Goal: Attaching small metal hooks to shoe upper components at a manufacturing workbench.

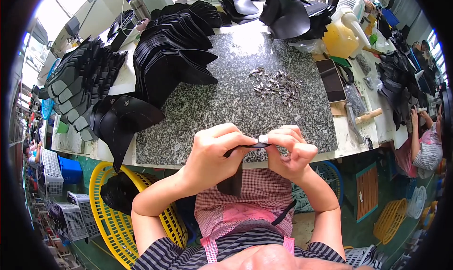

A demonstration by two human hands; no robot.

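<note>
Over the near edge of the speckled stone slab (188, 114), both hands pinch one black piece of leather (231, 182). My left hand (212, 152) is closed on it, thumb and forefinger gripping its upper edge, and the rest hangs down below the fingers. Closed on the other end of that edge is my right hand (290, 152), with a white wrap (263, 139) on a fingertip. Whether a small part sits between the fingertips, I cannot tell. Beyond my right hand, small shiny metal pieces (278, 87) lie scattered on the slab.
Fanned stacks of black leather pieces (174, 43) cover the left side, with more grey-black stacked pieces (78, 83) farther left. A phone (331, 80), a hammer (354, 121) and a bottle of yellow liquid (340, 37) stand or lie right. A yellow basket (101, 213) is below left.
</note>
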